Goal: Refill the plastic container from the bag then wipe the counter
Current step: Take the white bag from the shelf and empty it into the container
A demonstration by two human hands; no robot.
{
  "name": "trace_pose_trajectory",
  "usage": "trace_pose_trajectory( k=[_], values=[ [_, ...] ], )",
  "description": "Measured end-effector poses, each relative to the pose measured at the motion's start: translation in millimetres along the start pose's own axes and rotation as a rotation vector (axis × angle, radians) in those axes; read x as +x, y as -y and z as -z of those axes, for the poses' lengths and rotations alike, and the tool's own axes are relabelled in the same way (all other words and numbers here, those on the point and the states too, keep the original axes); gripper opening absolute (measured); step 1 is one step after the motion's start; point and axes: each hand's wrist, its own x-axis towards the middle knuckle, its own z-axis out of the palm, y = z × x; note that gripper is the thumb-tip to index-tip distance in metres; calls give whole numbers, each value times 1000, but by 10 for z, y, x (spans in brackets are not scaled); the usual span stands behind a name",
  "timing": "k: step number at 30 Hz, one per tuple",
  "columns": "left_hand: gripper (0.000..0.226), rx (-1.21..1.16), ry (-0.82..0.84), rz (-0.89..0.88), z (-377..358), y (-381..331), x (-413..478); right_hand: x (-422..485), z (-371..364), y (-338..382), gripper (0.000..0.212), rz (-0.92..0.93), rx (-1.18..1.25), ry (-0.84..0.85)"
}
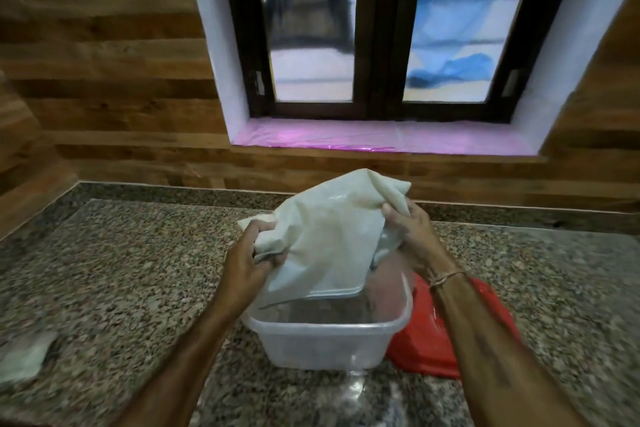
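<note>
Two hands, left (247,263) and right (410,236), fingers clenched on one bag (329,236) over one container (329,333).

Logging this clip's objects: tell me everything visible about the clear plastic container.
The plastic container is a clear, rectangular tub with rounded corners and a rolled rim, lidless, upright on the speckled counter. It looks nearly empty. The white bag hangs over its far side, lower edge dipping inside. A red lid lies against its right.
</note>
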Motion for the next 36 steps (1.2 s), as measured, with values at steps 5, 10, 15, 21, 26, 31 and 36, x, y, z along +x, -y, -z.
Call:
trace_pose_trajectory(
  k=[5,10,15,21,26,31,36],
  values=[
    [23,-38,59,63,21,-19,-28,46,31,42,71,-93,247,108],
    [12,-150,-162,35,-81,-54,-77,66,45,-20,27,-87,187,7],
    [85,-226,-183,232,-53,-75,-40,41,62,-13,20,-16,193,70],
    [60,-554,-211,371,-19,-55,64,18,85,18,30,5,235,58],
    [67,-693,-164,377,12,-101,1,33,110,72,69,-55,228,13],
    [62,-729,-153,338,59,-63,-60,67,8,195,72,-28,70,-13],
    [60,-781,-159,314,92,-139,-133,43,14,214,31,3,167,2]
  ],
)
